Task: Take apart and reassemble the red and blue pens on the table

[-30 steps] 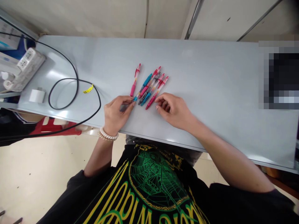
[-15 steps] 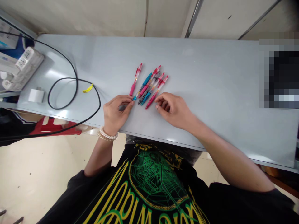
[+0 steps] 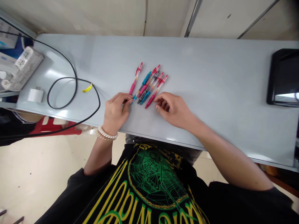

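Several pens lie slanted side by side on the grey table [image 3: 210, 77]. A pink pen [image 3: 135, 80] is at the left of the group, a little apart. Beside it is a blue pen [image 3: 146, 77], its lower end between the thumb and fingers of my left hand [image 3: 118, 110]. Further right are pink, black and blue pens close together, with a pink pen [image 3: 150, 101] at the right edge. My right hand [image 3: 171, 109] rests on the table just right of that pen, fingers curled loosely, apart, holding nothing.
A black cable [image 3: 99, 99] with a yellow tag [image 3: 87, 88] loops across the left side. A white adapter [image 3: 35, 95] and a power strip [image 3: 24, 67] are at the far left. A black-framed device [image 3: 272, 77] stands at the right edge.
The fingertips of my left hand have shifted slightly down and left at the blue pen's lower end. My right hand and the other pens look nearly unchanged.
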### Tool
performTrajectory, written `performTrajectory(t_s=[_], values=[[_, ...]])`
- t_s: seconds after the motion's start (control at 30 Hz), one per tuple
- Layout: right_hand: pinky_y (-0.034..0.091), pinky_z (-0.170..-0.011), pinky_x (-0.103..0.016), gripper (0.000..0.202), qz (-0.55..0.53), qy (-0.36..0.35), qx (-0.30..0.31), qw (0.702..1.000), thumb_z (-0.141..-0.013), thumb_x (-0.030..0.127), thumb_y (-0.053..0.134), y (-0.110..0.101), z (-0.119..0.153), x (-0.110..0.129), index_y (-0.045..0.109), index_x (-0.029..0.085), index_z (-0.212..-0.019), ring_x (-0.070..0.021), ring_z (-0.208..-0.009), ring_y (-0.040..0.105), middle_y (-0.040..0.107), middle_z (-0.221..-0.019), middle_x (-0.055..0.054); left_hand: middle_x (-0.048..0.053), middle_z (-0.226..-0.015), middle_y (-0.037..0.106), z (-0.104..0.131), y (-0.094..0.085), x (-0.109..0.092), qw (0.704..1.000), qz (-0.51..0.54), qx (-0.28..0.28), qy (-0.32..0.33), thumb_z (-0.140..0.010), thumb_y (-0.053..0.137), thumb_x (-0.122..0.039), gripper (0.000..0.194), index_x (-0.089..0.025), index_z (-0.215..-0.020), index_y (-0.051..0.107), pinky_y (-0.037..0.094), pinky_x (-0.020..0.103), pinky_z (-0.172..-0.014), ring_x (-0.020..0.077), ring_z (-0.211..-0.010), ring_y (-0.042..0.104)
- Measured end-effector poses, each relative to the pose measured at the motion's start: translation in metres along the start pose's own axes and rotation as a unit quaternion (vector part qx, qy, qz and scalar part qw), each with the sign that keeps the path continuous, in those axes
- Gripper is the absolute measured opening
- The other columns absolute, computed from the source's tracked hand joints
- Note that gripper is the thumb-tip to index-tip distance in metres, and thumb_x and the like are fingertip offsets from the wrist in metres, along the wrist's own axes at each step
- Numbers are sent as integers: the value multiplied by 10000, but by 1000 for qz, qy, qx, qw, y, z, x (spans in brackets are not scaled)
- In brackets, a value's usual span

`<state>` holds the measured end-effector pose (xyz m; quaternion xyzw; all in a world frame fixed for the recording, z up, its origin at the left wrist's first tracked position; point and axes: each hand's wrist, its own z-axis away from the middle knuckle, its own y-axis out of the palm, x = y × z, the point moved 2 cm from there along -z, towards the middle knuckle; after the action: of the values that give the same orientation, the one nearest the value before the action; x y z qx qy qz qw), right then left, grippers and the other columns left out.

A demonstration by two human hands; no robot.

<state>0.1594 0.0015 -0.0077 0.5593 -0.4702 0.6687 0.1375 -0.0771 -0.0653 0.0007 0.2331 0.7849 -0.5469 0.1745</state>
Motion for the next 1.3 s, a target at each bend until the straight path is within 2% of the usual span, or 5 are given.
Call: performTrajectory(t_s=[0.37, 0.67, 0.97, 1.13, 1.3], values=[[492, -744, -309, 83, -8, -17, 3, 1000, -919, 206, 585, 2, 1, -1, 619, 186, -991, -150, -752, 611, 712, -968, -56, 72, -973, 795, -2, 0, -3, 1000, 15, 5, -27, -984, 605, -200, 107, -178, -925, 691, 626, 323, -816, 207, -876, 757], [481, -725, -302, 71, -12, -26, -4, 1000, -916, 195, 584, 1, 1, -2, 616, 189, -979, -144, -742, 606, 703, -938, -44, 97, -1146, 770, -13, -3, 15, 988, 118, -61, -82, -1050, 634, -448, 215, -234, -1039, 636, 621, 372, -824, 204, -977, 753], [470, -686, -294, 78, -35, -25, -20, 999, -892, 179, 600, 2, -5, -7, 633, 191, -962, -141, -694, 602, 686, -844, -14, 158, -1341, 640, -32, 27, -10, 998, -4, 56, -30, -780, 926, -513, 798, -207, -1388, 510, 561, 494, -1072, 353, -1247, 652], [460, -645, -289, 62, -62, -28, -27, 997, -874, 154, 584, 2, -5, -7, 588, 208, -905, -134, -654, 580, 666, -807, 0, 195, -1323, 644, -54, 30, -32, 985, -64, 160, -13, -801, 866, -364, 786, -144, -1443, 468, 563, 512, -1024, 379, -1204, 667], [452, -642, -305, 127, -65, -17, -46, 997, -849, 139, 555, 1, -6, -9, 515, 232, -926, -145, -645, 573, 620, -762, 19, 175, -1038, 718, -87, 30, -63, 945, -139, 297, -18, -832, 765, -271, 675, -24, -1400, 498, 562, 468, -875, 383, -1013, 715]])
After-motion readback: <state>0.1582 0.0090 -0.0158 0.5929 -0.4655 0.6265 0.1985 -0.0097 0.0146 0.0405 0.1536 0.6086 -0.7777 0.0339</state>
